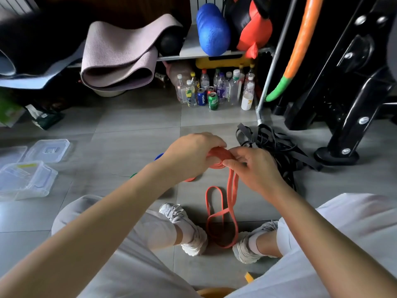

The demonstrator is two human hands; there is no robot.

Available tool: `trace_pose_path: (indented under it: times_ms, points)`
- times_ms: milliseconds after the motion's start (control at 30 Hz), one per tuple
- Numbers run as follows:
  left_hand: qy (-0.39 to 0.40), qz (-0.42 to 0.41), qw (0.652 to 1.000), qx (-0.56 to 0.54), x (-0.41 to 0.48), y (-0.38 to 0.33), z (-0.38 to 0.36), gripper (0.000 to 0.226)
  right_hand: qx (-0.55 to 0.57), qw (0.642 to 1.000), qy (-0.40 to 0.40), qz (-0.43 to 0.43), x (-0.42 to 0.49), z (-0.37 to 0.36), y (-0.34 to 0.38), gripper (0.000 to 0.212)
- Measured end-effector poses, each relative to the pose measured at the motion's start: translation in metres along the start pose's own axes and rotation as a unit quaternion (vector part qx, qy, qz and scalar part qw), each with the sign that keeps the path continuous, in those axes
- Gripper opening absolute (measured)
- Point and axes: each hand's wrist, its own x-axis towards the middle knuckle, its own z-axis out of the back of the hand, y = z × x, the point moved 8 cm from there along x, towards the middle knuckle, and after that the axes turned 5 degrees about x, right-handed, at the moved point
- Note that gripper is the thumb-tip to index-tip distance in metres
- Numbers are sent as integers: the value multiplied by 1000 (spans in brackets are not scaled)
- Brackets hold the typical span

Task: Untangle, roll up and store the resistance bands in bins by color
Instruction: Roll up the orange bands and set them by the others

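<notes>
At the centre of the frame the left hand [193, 153] curls its fingers over a partly rolled coil of the red band [219, 158], gripping it from the top. The right hand [251, 166], just beside it, pinches the band between thumb and bent fingers at the coil's right edge. From that pinch the unrolled length of the band hangs down and lies in loose loops on the grey tile floor [133, 125] in the lower middle, ending between the person's two pale shoes [194, 244]. A short piece of red also shows below the left wrist. Right of the hands, at mid-right, a tangled heap of black bands [279, 151] sits on the floor near the foot of a black machine frame [335, 117]. Small slivers of a blue band [160, 156] and a green band [134, 174] peek out behind the left forearm. At the left edge stand clear plastic bins [28, 181], with a loose clear lid [49, 150] lying just above them in the frame. Along the top, a folded mauve mat [120, 54] hangs off a shelf and a blue foam roller [212, 29] stands to its right. Bottles and cans [214, 89] cluster on the floor beneath.
</notes>
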Motion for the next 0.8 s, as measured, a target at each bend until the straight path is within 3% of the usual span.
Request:
trace_pose_path:
  times_ms: [67, 133, 300, 467, 700, 733, 767, 800]
  points:
    - [26, 6, 999, 30, 4, 0, -1, 27, 19, 1000, -7, -3, -1, 2, 2, 11]
    - [2, 20, 1000, -2, 4, 3, 2, 23, 86, 996, -8, -11, -2, 5, 3, 15]
    - [-71, 88, 970, -216, -5, 23, 8, 18, 166, 986, 8, -30, 0, 7, -5, 24]
    - [-109, 151, 877, -444, -18, 36, -2, 30, 239, 969, -40, -36, 3, 16, -2, 26]
    - [-90, 205, 752, -620, -24, 39, -25, 20, 249, 968, -35, -13, 8, 16, 6, 24]
    - [-80, 204, 759, -612, -23, 38, -27, 18, 239, 970, -31, -14, 8, 15, 5, 24]
    - [-72, 205, 790, -574, -22, 39, -27, 17, 222, 974, -27, -19, 8, 13, 2, 23]
    - [-71, 198, 845, -491, -20, 40, -23, 18, 196, 980, -22, -26, 8, 11, -3, 21]
